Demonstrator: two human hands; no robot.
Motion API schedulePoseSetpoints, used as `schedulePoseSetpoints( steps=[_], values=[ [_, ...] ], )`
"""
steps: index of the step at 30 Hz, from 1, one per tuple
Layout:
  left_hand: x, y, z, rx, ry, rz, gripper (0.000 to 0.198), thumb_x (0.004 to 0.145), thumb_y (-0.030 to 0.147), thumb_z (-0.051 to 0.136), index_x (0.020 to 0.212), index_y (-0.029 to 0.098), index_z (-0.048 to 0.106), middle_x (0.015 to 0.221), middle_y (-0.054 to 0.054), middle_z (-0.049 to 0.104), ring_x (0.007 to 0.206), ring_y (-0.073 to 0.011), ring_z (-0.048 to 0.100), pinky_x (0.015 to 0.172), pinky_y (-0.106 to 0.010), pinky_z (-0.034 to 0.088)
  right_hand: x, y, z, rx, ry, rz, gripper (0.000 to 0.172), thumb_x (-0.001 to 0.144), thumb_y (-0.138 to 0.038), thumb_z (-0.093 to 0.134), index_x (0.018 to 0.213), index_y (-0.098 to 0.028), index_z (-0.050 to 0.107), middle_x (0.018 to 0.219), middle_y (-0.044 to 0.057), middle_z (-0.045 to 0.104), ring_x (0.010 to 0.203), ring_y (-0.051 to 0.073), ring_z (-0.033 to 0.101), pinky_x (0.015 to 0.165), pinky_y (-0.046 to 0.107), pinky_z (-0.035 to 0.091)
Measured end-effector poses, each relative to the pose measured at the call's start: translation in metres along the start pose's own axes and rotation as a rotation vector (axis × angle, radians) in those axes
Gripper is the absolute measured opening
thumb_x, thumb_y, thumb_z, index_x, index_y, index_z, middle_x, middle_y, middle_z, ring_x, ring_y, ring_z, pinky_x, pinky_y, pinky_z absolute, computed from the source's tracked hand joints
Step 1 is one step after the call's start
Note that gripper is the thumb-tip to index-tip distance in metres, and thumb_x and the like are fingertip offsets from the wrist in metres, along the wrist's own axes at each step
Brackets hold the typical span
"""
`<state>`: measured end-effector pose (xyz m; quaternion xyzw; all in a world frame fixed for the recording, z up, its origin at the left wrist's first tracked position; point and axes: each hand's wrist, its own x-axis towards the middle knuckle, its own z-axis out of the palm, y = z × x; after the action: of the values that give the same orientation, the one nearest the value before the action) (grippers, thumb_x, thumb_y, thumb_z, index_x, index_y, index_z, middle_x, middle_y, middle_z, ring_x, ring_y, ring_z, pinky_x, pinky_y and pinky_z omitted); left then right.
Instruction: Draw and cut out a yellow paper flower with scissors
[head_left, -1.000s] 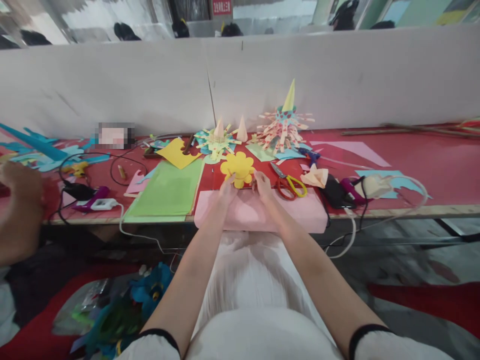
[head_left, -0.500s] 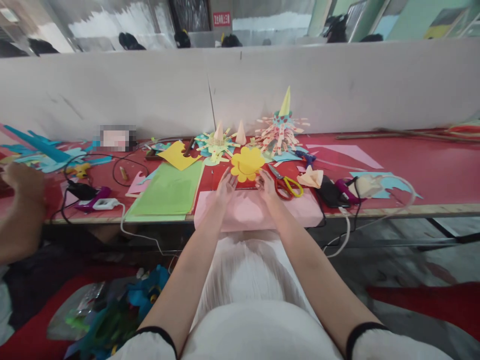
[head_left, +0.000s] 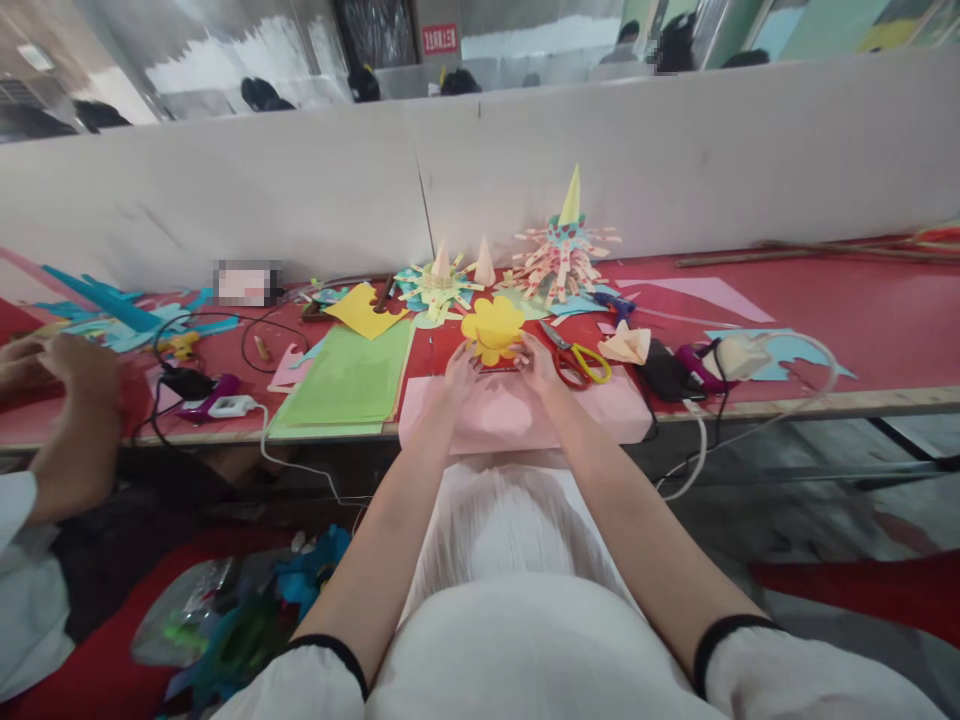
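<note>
Between my two hands is a yellow paper flower [head_left: 493, 322] with rounded petals, held just above the table's front. My left hand [head_left: 460, 370] has its fingers closed at the flower's lower left edge. At the lower right edge my right hand [head_left: 535, 362] pinches it. Under my wrists lies a pink sheet [head_left: 517, 420] at the table edge. Scissors [head_left: 577, 362] with red and yellow handles rest just right of my right hand. Green paper sheets [head_left: 341, 385] are stacked to the left of my left hand.
Behind the flower stand a spiky paper model [head_left: 439, 285], a small pale cone [head_left: 484, 262] and a taller pink model [head_left: 566, 255]. A blue glue gun [head_left: 616, 305] and cables lie rightward. A co-worker's arm [head_left: 82, 400] is at far left. A white partition [head_left: 300, 190] borders the back.
The flower has tilted or bent a little between my hands, its lower part curving. My fingers have curled in more closely. At left, the co-worker's hands and arm come further into view.
</note>
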<state>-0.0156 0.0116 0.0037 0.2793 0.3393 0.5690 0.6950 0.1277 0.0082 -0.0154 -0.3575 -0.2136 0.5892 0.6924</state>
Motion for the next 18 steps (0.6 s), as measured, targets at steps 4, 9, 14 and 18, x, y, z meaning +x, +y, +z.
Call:
schedulePoseSetpoints(
  steps=[4, 9, 14, 18],
  values=[
    [0.0041, -0.0033, -0.0062, -0.069, -0.046, 0.001, 0.023, 0.074, 0.017, 0.064, 0.096, 0.023, 0.064, 0.099, -0.003, 0.069, 0.108, -0.0163, 0.059, 0.097, -0.03, 0.042, -0.002, -0.0005, 0.0005, 0.02, -0.018, 0.002, 0.014, 0.071, -0.026, 0.068, 0.078, -0.022, 0.055, 0.067, -0.003, 0.069, 0.036, 0.003, 0.039, 0.041, 0.016, 0.044],
    [0.0061, -0.0027, -0.0056, -0.087, -0.106, 0.05, 0.02, 0.079, 0.016, 0.058, 0.097, 0.023, 0.065, 0.108, -0.004, 0.068, 0.116, -0.0165, 0.055, 0.101, -0.031, 0.039, -0.0014, -0.0035, -0.0022, 0.081, -0.017, -0.001, 0.011, 0.073, -0.024, 0.066, 0.077, -0.023, 0.055, 0.077, -0.003, 0.071, 0.039, 0.004, 0.043, 0.046, 0.016, 0.049],
    [0.0061, 0.0003, -0.0003, -0.064, -0.074, 0.028, 0.023, 0.085, 0.021, 0.051, 0.104, 0.025, 0.063, 0.115, -0.004, 0.065, 0.118, -0.0169, 0.053, 0.1, -0.033, 0.04, 0.0013, -0.0026, -0.004, 0.072, 0.018, 0.004, 0.007, 0.074, -0.021, 0.064, 0.074, -0.022, 0.057, 0.079, -0.003, 0.07, 0.046, 0.005, 0.05, 0.051, 0.017, 0.052],
    [0.0045, 0.0007, -0.0041, -0.075, -0.125, 0.061, 0.031, 0.084, 0.018, 0.052, 0.112, 0.028, 0.06, 0.115, -0.002, 0.065, 0.12, -0.0151, 0.052, 0.101, -0.034, 0.039, 0.0036, -0.0004, -0.004, 0.045, 0.031, -0.021, 0.008, 0.072, -0.021, 0.065, 0.072, -0.022, 0.057, 0.076, -0.004, 0.067, 0.047, 0.005, 0.051, 0.053, 0.018, 0.053]
  ],
)
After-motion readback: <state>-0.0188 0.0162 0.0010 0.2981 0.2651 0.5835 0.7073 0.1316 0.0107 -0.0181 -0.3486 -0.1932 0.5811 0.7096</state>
